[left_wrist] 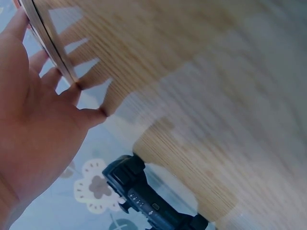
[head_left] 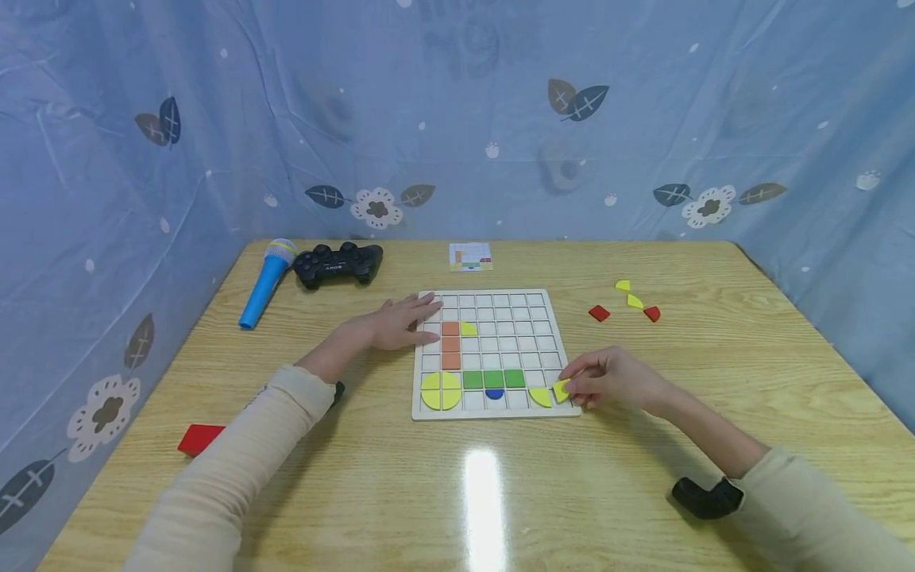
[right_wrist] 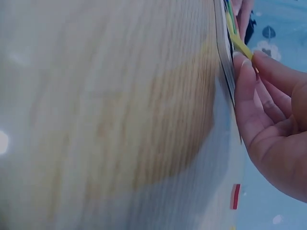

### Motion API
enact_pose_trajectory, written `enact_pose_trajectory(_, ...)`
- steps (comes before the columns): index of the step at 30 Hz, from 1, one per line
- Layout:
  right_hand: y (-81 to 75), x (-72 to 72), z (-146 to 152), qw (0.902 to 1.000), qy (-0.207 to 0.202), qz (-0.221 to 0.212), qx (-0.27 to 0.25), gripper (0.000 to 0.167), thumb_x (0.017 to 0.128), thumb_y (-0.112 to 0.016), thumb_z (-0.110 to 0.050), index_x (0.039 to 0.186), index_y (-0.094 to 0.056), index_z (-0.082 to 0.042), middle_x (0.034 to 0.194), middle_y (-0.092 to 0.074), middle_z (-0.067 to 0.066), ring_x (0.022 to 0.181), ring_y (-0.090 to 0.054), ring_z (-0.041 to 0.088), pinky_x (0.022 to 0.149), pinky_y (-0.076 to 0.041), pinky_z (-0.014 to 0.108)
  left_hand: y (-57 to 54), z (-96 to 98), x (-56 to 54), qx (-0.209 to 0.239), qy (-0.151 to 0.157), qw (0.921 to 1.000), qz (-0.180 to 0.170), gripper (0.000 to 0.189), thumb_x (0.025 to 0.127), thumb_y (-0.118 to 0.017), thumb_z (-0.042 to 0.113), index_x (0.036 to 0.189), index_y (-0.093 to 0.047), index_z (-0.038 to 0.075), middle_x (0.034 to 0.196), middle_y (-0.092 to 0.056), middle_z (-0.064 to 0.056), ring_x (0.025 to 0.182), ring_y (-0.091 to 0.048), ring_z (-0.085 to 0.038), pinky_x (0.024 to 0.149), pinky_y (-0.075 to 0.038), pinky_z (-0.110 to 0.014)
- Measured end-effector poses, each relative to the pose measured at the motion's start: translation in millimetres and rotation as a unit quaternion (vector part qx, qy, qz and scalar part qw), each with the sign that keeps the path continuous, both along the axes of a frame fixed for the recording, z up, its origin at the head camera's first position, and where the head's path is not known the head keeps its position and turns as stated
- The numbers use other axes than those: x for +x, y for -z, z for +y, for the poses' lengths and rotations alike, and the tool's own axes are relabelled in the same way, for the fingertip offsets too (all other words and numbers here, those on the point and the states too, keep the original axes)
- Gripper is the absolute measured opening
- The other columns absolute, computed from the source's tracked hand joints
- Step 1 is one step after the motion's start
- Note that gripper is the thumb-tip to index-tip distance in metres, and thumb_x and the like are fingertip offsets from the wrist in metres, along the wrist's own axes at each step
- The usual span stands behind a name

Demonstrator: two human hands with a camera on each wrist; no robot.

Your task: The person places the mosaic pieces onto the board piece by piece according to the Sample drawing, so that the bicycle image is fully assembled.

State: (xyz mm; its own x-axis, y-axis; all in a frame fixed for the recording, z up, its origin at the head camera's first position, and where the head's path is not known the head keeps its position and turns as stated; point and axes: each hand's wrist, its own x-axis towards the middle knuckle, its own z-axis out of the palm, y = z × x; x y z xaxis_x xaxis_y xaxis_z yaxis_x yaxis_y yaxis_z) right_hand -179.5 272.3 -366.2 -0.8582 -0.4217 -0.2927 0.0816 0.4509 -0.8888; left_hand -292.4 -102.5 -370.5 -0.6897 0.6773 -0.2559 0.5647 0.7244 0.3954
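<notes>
A white grid board [head_left: 505,343] lies on the table, bearing orange squares [head_left: 451,344], green squares [head_left: 493,379], a blue half-circle [head_left: 495,393] and a circle of yellow quarter pieces [head_left: 441,391]. My right hand [head_left: 608,377] pinches a yellow quarter-circle tile [head_left: 561,390] between thumb and fingers at the board's near right corner. Just left of it sits another yellow quarter-circle [head_left: 541,396] on the bottom row. In the right wrist view the pinched tile [right_wrist: 242,46] is tilted. My left hand [head_left: 396,322] rests on the board's left edge with its fingers spread.
Loose red pieces [head_left: 599,313] and yellow pieces [head_left: 623,285] lie right of the board. Behind it is a printed pattern card [head_left: 470,257]. A black game controller [head_left: 338,264] and a blue toy microphone [head_left: 268,283] are at the back left. A red object [head_left: 200,438] shows beside the left sleeve.
</notes>
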Motion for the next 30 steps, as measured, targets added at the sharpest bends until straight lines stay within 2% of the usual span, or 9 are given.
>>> enact_pose_trajectory(13,1.7,1.1,-4,0.9983,-0.016,0.035,0.044,0.024,0.087,-0.071,-0.013,0.102,-0.068,0.004,0.083,-0.068,0.009,0.071,-0.062,0.019,0.062,-0.054,0.028,1.5,0.0,-0.4,-0.002,-0.003,1.0,-0.001,0.07,0.1,-0.044,0.044,0.154,-0.012,0.013,0.159,-0.003,-0.01,0.143,0.002,-0.033,0.109,0.002,-0.06)
enact_pose_trajectory(20,-1.3,0.1,-6,0.9964,-0.037,0.05,0.057,0.028,0.09,-0.068,-0.019,0.108,-0.066,0.003,0.08,-0.066,0.008,0.071,-0.06,0.021,0.061,-0.053,0.027,-0.7,0.3,0.6,-0.004,-0.005,1.0,0.003,0.071,0.1,-0.044,0.045,0.155,-0.012,0.013,0.159,-0.004,-0.01,0.143,0.001,-0.033,0.109,0.002,-0.06)
enact_pose_trajectory(23,-2.2,0.2,-5,0.9975,-0.04,0.034,0.048,0.033,0.091,-0.067,-0.02,0.112,-0.063,0.004,0.082,-0.068,0.009,0.072,-0.063,0.022,0.063,-0.054,0.029,-1.7,0.4,0.9,-0.007,-0.006,0.9999,0.004,0.071,0.1,-0.044,0.045,0.155,-0.012,0.013,0.159,-0.004,-0.01,0.143,0.001,-0.033,0.109,0.001,-0.06)
enact_pose_trajectory(30,4.1,-3.5,11,0.999,-0.025,-0.035,-0.009,0.041,0.095,-0.062,-0.022,0.122,-0.056,0.007,0.093,-0.068,0.014,0.082,-0.065,0.025,0.072,-0.055,0.034,-2.4,1.9,1.7,-0.009,-0.008,0.9999,0.002,0.07,0.1,-0.044,0.045,0.154,-0.013,0.013,0.159,-0.004,-0.01,0.143,0.0,-0.033,0.109,0.0,-0.06)
